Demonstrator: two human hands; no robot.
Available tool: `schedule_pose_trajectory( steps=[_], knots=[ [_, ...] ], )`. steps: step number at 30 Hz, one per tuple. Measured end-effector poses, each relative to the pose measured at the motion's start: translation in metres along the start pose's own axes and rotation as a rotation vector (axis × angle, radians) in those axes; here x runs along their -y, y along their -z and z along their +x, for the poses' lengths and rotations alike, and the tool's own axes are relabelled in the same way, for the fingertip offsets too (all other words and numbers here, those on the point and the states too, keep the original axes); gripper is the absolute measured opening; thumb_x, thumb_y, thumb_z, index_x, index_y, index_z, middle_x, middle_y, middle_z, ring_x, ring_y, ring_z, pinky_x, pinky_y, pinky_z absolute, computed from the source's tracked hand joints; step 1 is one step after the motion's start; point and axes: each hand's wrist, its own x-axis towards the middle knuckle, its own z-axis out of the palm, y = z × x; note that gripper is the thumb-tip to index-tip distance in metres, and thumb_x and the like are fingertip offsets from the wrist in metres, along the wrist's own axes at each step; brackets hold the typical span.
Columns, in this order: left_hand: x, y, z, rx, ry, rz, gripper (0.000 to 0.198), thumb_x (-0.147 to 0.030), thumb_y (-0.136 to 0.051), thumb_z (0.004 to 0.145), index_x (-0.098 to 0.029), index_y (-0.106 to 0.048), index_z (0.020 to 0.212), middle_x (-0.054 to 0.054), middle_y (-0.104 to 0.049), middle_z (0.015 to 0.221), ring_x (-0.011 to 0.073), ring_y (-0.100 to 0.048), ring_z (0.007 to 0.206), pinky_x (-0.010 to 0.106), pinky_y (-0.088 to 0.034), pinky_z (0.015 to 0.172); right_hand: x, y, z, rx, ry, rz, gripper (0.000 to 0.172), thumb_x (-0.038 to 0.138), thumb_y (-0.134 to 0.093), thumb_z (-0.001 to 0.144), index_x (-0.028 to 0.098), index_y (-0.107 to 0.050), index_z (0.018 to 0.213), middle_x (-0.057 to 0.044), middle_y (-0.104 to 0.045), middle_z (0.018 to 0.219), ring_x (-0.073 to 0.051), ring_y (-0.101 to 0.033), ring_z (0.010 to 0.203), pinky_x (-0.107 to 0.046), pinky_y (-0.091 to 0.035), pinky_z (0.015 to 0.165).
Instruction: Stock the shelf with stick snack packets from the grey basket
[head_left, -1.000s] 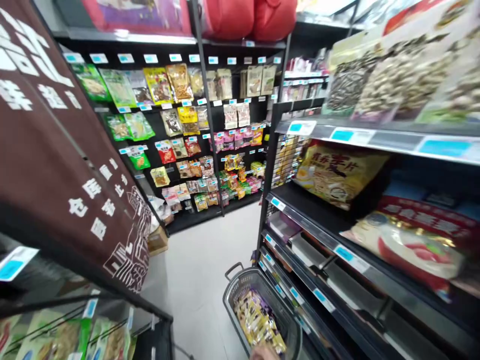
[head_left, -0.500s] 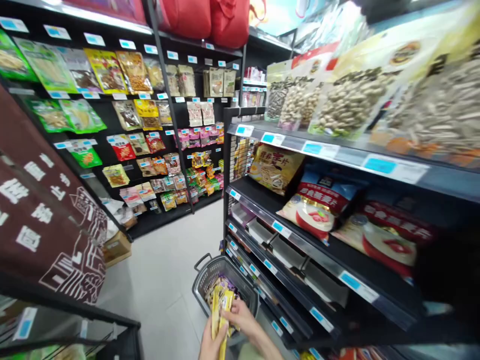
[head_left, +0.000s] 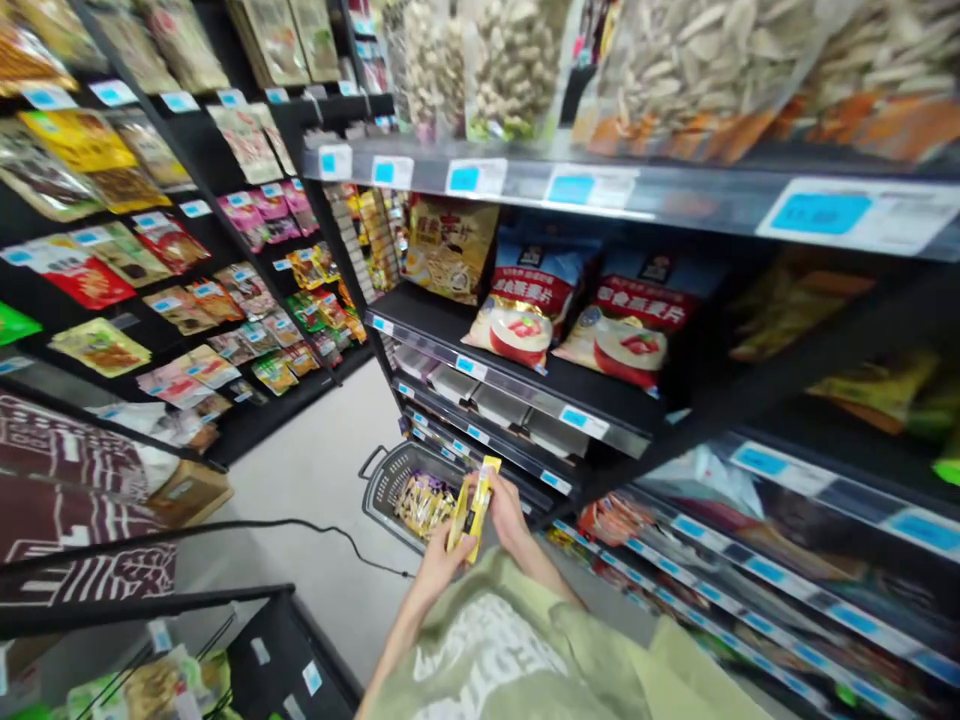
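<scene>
Pale grey floor runs through a narrow shop aisle, viewed from my remote post. Nearest me is the wearer's light green shirt with white lettering; beyond it, the left hand clamps thumb and fingers on the lower part of slim, shiny yellow packets, apparently two, while the right hand's fingers close on their upper part, a shared grip that I judge keeps them steady and tilted into view. Just beyond, a dark grey perforated plastic basket holds small gold-and-purple wrapped packets; it sits beside the shelving, probably for easy reach. Farther off, red-and-blue plump cereal bags face the aisle, presumably for reading; hanging snack pouches fill the far wall, likely hung for easy picking.
</scene>
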Motion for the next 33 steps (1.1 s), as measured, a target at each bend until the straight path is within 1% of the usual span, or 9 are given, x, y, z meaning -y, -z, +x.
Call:
schedule_pose_trajectory(
  steps=[5,9,11,15,17,21,25,28,33],
  knots=[
    [0.021,-0.048,-0.001,0.015,0.019,0.037,0.055,-0.060,-0.082,0.067,-0.012,-0.066,0.088,-0.001,-0.060,0.065,0.0069,-0.043,0.048,0.021,-0.034,0.048,0.016,0.048,-0.009,-0.083,0.040,0.061,0.051,0.059,-0.076,0.076,0.019,-0.071,0.108,-0.011,-0.077,0.107,-0.023,-0.071,0.077,-0.035,-0.055,0.068],
    [0.034,-0.084,-0.006,0.006,0.069,0.005,0.052,-0.059,-0.080,0.070,-0.013,-0.064,0.086,-0.002,-0.059,0.063,0.0044,-0.036,0.046,0.019,-0.026,0.046,0.030,0.084,-0.020,-0.120,0.070,0.069,0.048,0.058,-0.077,0.075,0.018,-0.071,0.102,-0.011,-0.076,0.107,-0.021,-0.071,0.075,-0.035,-0.055,0.071],
    [0.035,-0.096,-0.006,0.036,0.092,-0.035,0.051,-0.059,-0.080,0.071,-0.013,-0.062,0.086,0.000,-0.062,0.067,0.0034,-0.034,0.046,0.019,-0.024,0.046,0.041,0.101,-0.028,-0.076,0.069,0.092,0.047,0.057,-0.077,0.076,0.019,-0.071,0.102,-0.011,-0.075,0.110,-0.022,-0.072,0.079,-0.036,-0.055,0.073],
    [0.026,-0.111,0.002,0.145,0.150,-0.144,0.053,-0.061,-0.081,0.069,-0.015,-0.059,0.084,0.000,-0.063,0.066,0.0024,-0.031,0.044,0.020,-0.021,0.045,0.059,0.127,-0.039,0.131,0.006,0.126,0.043,0.052,-0.078,0.074,0.021,-0.070,0.102,-0.011,-0.075,0.108,-0.025,-0.071,0.089,-0.037,-0.055,0.075],
    [0.021,-0.116,0.007,0.203,0.190,-0.197,0.053,-0.062,-0.080,0.069,-0.016,-0.058,0.084,0.000,-0.061,0.062,0.0021,-0.029,0.042,0.020,-0.021,0.045,0.063,0.137,-0.041,0.133,0.000,0.112,0.043,0.048,-0.081,0.069,0.022,-0.069,0.101,-0.009,-0.074,0.103,-0.025,-0.071,0.087,-0.037,-0.054,0.076],
    [0.016,-0.132,0.007,0.289,0.246,-0.268,0.053,-0.062,-0.078,0.072,-0.015,-0.059,0.086,-0.002,-0.058,0.061,0.0013,-0.031,0.041,0.019,-0.023,0.045,0.066,0.146,-0.038,-0.030,0.068,0.073,0.048,0.044,-0.086,0.056,0.025,-0.064,0.093,-0.002,-0.069,0.083,-0.019,-0.064,0.070,-0.033,-0.051,0.071],
    [0.016,-0.145,-0.005,0.338,0.271,-0.312,0.063,-0.067,-0.075,0.073,-0.012,-0.064,0.100,0.001,-0.063,0.070,0.0023,-0.037,0.040,0.020,-0.026,0.044,0.067,0.145,-0.035,-0.058,0.116,0.044,0.042,0.039,-0.088,0.057,0.023,-0.058,0.083,0.004,-0.058,0.073,-0.013,-0.054,0.063,-0.026,-0.045,0.063],
    [0.019,-0.143,-0.012,0.338,0.265,-0.319,0.068,-0.069,-0.072,0.073,-0.009,-0.066,0.103,0.004,-0.066,0.071,0.0033,-0.037,0.038,0.022,-0.023,0.042,0.064,0.142,-0.036,-0.025,0.125,-0.005,0.038,0.036,-0.089,0.061,0.021,-0.060,0.081,0.003,-0.058,0.073,-0.011,-0.051,0.063,-0.023,-0.039,0.057],
    [0.023,-0.133,-0.019,0.283,0.226,-0.298,0.066,-0.066,-0.073,0.072,-0.008,-0.067,0.103,0.003,-0.064,0.066,0.0023,-0.035,0.038,0.021,-0.018,0.042,0.055,0.139,-0.040,-0.030,0.143,-0.064,0.038,0.044,-0.087,0.066,0.019,-0.061,0.077,0.003,-0.059,0.067,-0.010,-0.047,0.056,-0.023,-0.031,0.050]
  ],
)
